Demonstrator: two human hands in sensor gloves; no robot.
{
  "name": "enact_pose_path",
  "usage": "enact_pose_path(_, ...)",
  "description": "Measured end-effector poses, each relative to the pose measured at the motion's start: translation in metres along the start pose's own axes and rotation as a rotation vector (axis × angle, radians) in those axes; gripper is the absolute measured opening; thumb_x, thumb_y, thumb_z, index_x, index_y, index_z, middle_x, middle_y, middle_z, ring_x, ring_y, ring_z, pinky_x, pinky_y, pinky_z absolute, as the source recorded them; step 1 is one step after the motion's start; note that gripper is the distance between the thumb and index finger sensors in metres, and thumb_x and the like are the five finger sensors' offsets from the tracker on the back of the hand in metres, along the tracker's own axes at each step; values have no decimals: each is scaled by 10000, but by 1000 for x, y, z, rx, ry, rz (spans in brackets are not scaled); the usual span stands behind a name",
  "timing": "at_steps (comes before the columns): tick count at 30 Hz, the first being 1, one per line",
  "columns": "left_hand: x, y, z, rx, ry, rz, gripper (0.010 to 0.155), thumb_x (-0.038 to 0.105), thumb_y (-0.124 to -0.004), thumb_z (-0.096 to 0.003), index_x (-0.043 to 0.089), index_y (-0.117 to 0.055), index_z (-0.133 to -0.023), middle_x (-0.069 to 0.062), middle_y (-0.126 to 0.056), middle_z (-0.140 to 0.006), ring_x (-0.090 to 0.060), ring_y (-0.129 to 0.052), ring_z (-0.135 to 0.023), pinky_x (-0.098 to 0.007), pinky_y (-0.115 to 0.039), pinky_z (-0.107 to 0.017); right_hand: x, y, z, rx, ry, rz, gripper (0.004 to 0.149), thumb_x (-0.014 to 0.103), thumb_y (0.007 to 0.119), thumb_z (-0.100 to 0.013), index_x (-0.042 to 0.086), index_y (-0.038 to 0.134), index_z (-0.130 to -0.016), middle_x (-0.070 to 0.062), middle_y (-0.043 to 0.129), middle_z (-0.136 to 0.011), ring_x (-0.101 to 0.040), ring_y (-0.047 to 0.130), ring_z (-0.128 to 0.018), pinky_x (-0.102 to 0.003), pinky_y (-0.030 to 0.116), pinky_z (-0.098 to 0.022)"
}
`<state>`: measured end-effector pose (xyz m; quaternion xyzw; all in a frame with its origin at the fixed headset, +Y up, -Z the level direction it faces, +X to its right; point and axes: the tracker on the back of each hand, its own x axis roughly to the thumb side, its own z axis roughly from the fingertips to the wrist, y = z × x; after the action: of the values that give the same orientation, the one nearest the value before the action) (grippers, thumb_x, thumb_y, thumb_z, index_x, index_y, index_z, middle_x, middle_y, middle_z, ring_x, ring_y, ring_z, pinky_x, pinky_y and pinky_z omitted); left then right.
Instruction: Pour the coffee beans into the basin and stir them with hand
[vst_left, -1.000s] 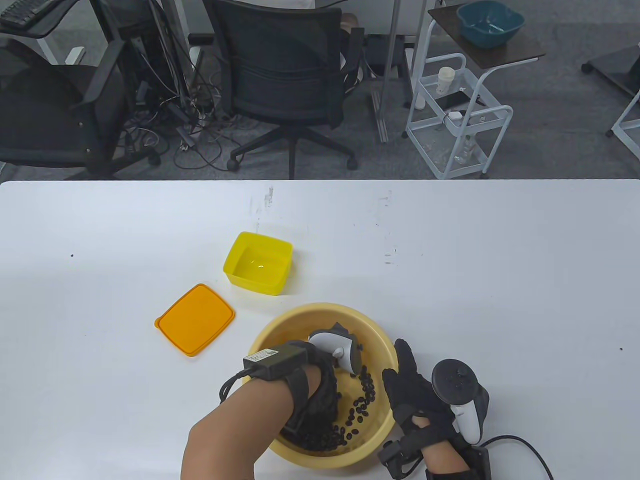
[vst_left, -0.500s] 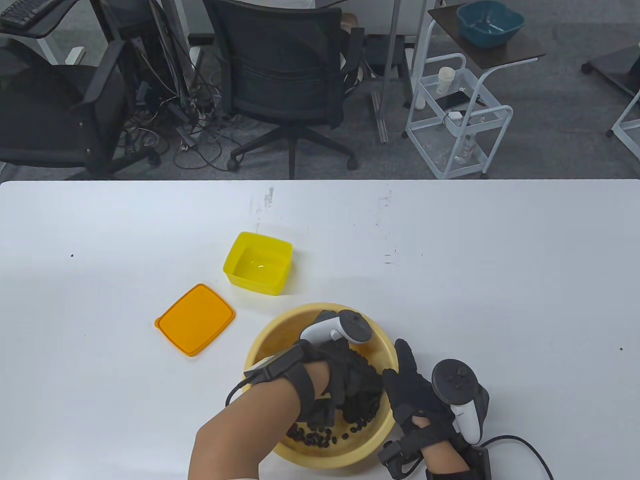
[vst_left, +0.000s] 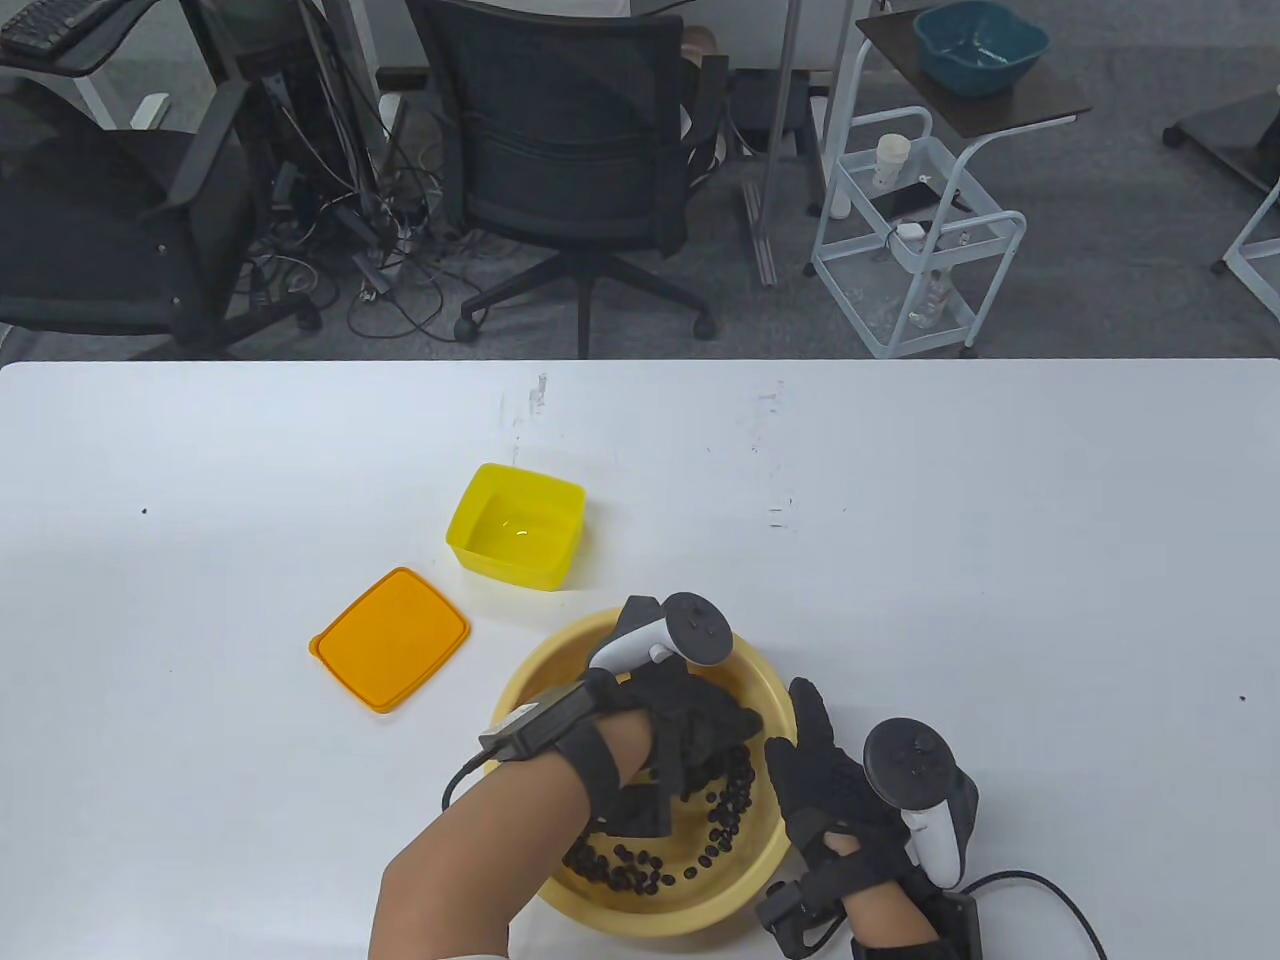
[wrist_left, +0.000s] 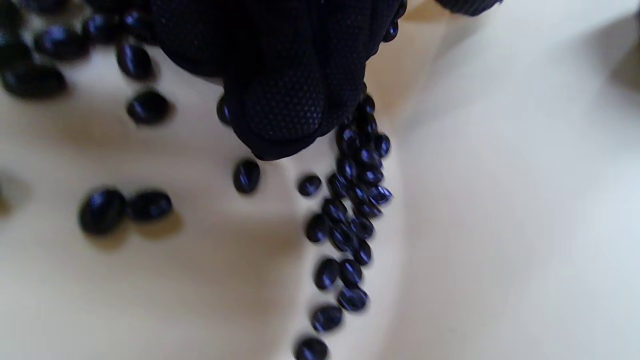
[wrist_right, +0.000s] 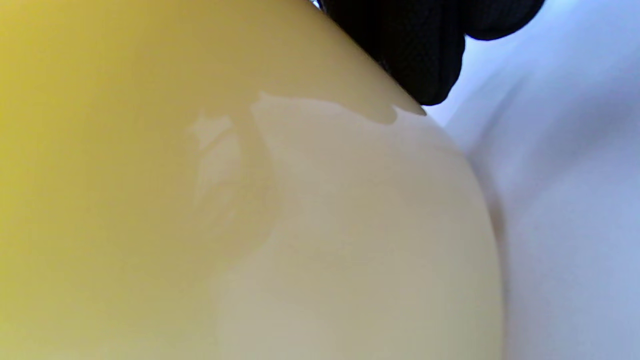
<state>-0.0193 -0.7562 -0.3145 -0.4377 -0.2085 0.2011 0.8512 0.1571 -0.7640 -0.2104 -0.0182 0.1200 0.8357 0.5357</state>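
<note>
Many coffee beans (vst_left: 722, 812) in basin (vst_left: 760, 690), left hand (vst_left: 700, 725) loosely open inside (right hand (vst_left: 830, 790) flat against wall)

no legible text, wrist-box label unreadable

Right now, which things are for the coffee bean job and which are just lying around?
For the job:
- basin
- coffee beans inside it
- left hand, stirring the beans
- right hand, resting on the basin's rim

Just lying around:
- yellow box, empty
- orange lid, flat on the table
</note>
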Motion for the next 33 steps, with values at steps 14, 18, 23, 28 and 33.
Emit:
enact_pose_path(14, -4, -3, 10, -243, 516, -729, 692, 508, -592, -527, -73, -733, -876, -249, -970, -695, -368, -1080, -545, -467, -706, -655, 0, 0, 0, 3, -1, -1, 655, 376, 541, -515, 137, 184, -1010, -230, 569, -921, -486, 765, -761, -619, 526, -613)
enact_pose_path(18, -15, -20, 5, -449, 508, -605, 706, 518, -605, -512, -98, -850, -757, -260, -1048, -549, -378, -1125, -384, -488, -741, -626, 0, 0, 0, 3, 0, -1, 654, 376, 541, -516, 138, 183, -1009, -230, 569, -921, -488, 764, -761, -620, 526, -613)
enact_pose_path(23, -13, -39, -2, -581, 333, -317, 701, 530, -613, -501, -88, -901, -663, -213, -1092, -493, -343, -1150, -330, -469, -775, -601, 0, 0, 0, 3, 0, -1, 655, 376, 540, -516, 136, 182, -1010, -231, 569, -921, -488, 765, -761, -619, 526, -613)
enact_pose_path(28, -4, -54, -11, -639, 124, -10, 661, 515, -621, -507, -55, -883, -716, -183, -1087, -567, -319, -1159, -408, -483, -797, -576, 0, 0, 0, 3, 0, -1, 655, 376, 540, -516, 137, 183, -1010, -230, 568, -922, -487, 764, -762, -619, 525, -614)
enact_pose_path(33, -1, -44, -15, -541, -10, 127, 627, 514, -567, -546, -14, -751, -831, -127, -990, -719, -265, -1102, -572, -466, -794, -573, 0, -1, 0, 2, 2, -2, 655, 376, 540, -515, 136, 182, -1009, -231, 568, -921, -488, 765, -761, -620, 526, -612)
